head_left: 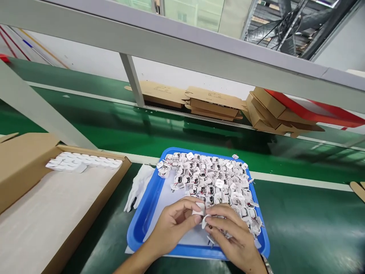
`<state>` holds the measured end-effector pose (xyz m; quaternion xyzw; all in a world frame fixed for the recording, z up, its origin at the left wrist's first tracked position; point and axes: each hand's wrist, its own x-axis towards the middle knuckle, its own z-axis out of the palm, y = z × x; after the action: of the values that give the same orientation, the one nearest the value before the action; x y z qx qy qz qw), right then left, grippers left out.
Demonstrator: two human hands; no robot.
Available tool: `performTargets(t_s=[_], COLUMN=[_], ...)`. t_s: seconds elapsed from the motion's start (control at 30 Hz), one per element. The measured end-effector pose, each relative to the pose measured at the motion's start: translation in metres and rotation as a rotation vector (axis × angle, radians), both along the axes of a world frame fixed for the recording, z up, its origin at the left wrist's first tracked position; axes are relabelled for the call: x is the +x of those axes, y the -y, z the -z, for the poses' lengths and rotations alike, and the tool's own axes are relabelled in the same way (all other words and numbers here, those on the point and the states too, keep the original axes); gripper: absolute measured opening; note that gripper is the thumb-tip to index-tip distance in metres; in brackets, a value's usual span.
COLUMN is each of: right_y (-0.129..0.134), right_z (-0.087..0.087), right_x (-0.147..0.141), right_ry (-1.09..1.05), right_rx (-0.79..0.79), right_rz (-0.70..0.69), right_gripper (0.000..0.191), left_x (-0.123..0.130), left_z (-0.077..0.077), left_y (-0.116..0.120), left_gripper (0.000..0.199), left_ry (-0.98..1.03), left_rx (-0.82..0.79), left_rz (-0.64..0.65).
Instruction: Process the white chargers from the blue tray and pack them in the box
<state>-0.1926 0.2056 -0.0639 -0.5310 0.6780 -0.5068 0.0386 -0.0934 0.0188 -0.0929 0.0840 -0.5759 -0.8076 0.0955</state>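
Observation:
A blue tray (pixel 148 213) lies on the green table, holding many small white housings (pixel 219 183) with dark parts and thin wires inside. Over its front half, my left hand (pixel 173 222) pinches a white housing (pixel 199 209) between thumb and fingers. Close beside it on the right, my right hand (pixel 232 232) has its fingertips on a small white cover piece (pixel 204 221), almost touching the housing. Fingers partly hide both pieces.
An open cardboard box (pixel 94 205) at the left holds rows of white pieces (pixel 82 160). White gloves (pixel 139 186) lie between box and tray. A metal frame (pixel 131 76) crosses behind, with flat cartons (pixel 213 102) and a red-edged box (pixel 319 108) beyond.

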Motion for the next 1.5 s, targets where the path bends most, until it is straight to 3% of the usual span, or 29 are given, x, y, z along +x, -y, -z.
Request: performTargets(t_s=[0.17, 0.3, 0.47, 0.6, 0.7, 0.87, 1.07, 1.27, 1.4, 1.5], right_y=[0.006, 0.008, 0.001, -0.003, -0.001, 0.004, 0.007, -0.003, -0.006, -0.005], right_z=[0.004, 0.001, -0.006, -0.004, -0.001, 0.008, 0.018, 0.005, 0.004, 0.005], right_x=[0.012, 0.01, 0.0, -0.002, -0.002, 0.003, 0.012, -0.001, -0.006, -0.004], right_ry=[-0.117, -0.231, -0.455, -0.518, -0.534, -0.411, -0.214, 0.295, 0.452, 0.506], right_rx=[-0.004, 0.008, 0.151, 0.235, 0.211, 0.137, 0.087, 0.188, 0.213, 0.229], right_rz=[0.123, 0.079, -0.029, -0.004, 0.029, 0.07, 0.096, 0.002, 0.021, 0.032], right_gripper=[0.022, 0.021, 0.036, 0.023, 0.017, 0.007, 0.012, 0.055, 0.038, 0.038], left_x=[0.0, 0.0, -0.002, 0.0, 0.004, 0.01, 0.011, 0.011, 0.01, 0.009], left_z=[0.003, 0.006, 0.008, 0.004, -0.001, -0.001, 0.009, 0.005, 0.003, 0.004], left_y=[-0.009, -0.011, -0.007, -0.002, 0.002, 0.001, -0.002, 0.001, 0.001, -0.001], left_gripper=[0.009, 0.01, 0.014, 0.02, 0.026, 0.024, 0.016, 0.017, 0.018, 0.021], left_ry=[-0.06, -0.071, -0.019, 0.001, -0.041, -0.067, -0.032, -0.042, -0.099, -0.128], left_rx=[-0.064, -0.059, -0.017, -0.038, -0.099, -0.052, 0.06, -0.003, -0.064, -0.063], left_rz=[-0.161, -0.21, -0.116, -0.057, -0.001, 0.062, 0.102, 0.072, 0.033, 0.045])
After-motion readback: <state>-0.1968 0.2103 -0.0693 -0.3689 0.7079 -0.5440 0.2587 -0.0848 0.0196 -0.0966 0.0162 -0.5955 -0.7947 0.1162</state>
